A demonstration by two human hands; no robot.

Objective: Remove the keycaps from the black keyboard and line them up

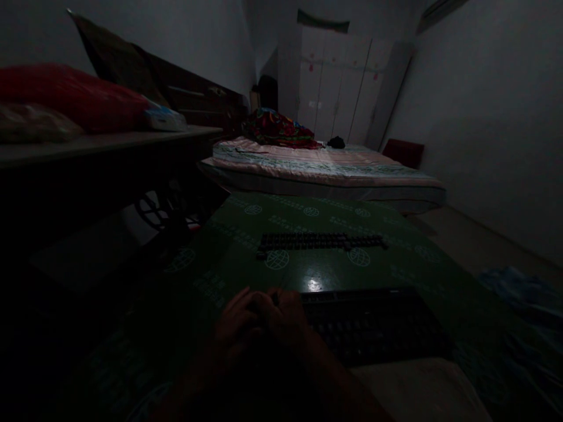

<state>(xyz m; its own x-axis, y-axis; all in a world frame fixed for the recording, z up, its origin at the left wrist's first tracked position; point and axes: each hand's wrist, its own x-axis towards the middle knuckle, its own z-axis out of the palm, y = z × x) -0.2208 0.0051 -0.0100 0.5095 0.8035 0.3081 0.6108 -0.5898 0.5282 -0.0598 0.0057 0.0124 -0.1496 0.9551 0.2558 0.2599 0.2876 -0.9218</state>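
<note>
A black keyboard (373,325) lies at the front of the green-covered table, its left end hidden behind my hands. My right hand (284,316) is at that end, fingers curled and closed, the fingertips meeting my left hand. Close against it, my left hand (237,322) has its fingers bent and drawn together. Whatever lies between the two hands is too dark and too small to make out. Farther back on the table, loose black keycaps (323,241) are laid out in long rows.
The green table cover (229,252) carries printed globes. A pale cloth (417,381) lies below the keyboard. A shelf-like surface (193,132) at left holds a red bag (88,99). Beyond the table stands a bed (343,170); blue fabric (523,293) lies at right.
</note>
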